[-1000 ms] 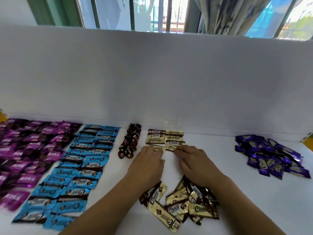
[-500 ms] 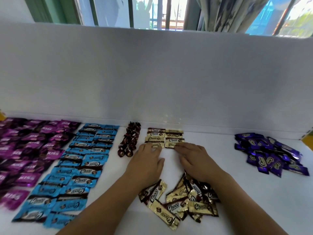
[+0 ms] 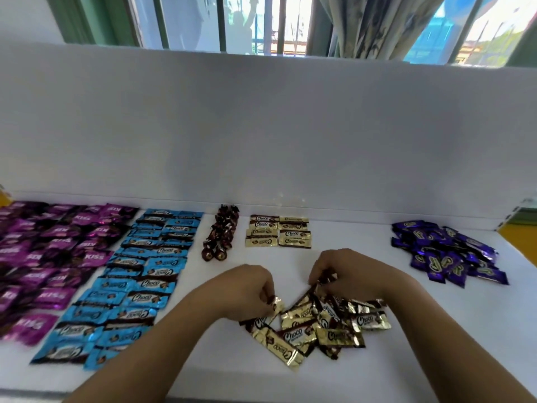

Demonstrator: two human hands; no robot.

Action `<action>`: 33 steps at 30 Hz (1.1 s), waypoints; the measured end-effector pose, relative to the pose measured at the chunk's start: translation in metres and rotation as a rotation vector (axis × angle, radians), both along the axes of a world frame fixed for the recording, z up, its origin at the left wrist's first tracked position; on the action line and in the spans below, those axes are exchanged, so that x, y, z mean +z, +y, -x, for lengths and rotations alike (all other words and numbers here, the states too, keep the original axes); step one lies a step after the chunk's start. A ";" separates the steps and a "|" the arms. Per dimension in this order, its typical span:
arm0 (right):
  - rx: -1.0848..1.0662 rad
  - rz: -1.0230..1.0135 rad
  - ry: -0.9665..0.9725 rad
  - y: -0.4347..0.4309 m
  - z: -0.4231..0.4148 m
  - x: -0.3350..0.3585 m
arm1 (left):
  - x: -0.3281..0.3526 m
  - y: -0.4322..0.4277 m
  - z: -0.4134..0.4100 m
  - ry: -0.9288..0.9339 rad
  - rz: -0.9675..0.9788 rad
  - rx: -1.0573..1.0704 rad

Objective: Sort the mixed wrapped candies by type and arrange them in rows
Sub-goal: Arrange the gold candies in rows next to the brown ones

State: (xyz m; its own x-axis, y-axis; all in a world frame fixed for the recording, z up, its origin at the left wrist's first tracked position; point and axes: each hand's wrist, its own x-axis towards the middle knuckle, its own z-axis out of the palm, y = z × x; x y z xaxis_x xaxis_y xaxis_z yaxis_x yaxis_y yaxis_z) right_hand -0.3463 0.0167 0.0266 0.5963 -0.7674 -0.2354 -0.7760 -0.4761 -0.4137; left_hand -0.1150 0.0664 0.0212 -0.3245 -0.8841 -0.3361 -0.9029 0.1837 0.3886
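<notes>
Retreat from gold-foil Choco rows (image 3: 279, 231) to loose gold-foil pile (image 3: 328, 327); left hand (image 3: 247, 289), right hand (image 3: 351, 271) each pinch next wrapper (image 3: 275, 304)

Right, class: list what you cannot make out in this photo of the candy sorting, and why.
1. Head view: purple KISS candies run off the left edge; count unknown.
2. Head view: lower wrappers in the gold Choco pile, covered by upper ones.
3. Head view: which wrapper the right hand pinches, blurred and behind its fingers.
</notes>
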 end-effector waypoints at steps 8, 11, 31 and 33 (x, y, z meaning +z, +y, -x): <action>-0.190 -0.127 -0.354 0.000 0.013 0.013 | 0.001 -0.002 -0.010 0.285 0.005 0.161; -0.285 -0.147 -0.519 -0.004 0.015 0.020 | 0.008 -0.005 -0.013 0.455 0.004 0.259; -0.030 0.366 0.039 -0.002 -0.018 -0.043 | -0.035 -0.014 -0.008 -0.136 0.397 -0.185; -0.060 0.387 0.059 -0.002 -0.019 -0.045 | -0.039 -0.017 -0.008 -0.177 0.402 -0.157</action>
State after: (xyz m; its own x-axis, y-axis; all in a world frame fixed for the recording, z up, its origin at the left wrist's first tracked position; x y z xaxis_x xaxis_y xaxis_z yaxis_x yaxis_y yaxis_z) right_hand -0.3276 0.0143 -0.0188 0.5416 -0.8394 0.0453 -0.8245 -0.5409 -0.1663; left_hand -0.1070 0.0499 -0.0176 -0.4337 -0.9002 -0.0397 -0.8980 0.4282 0.1009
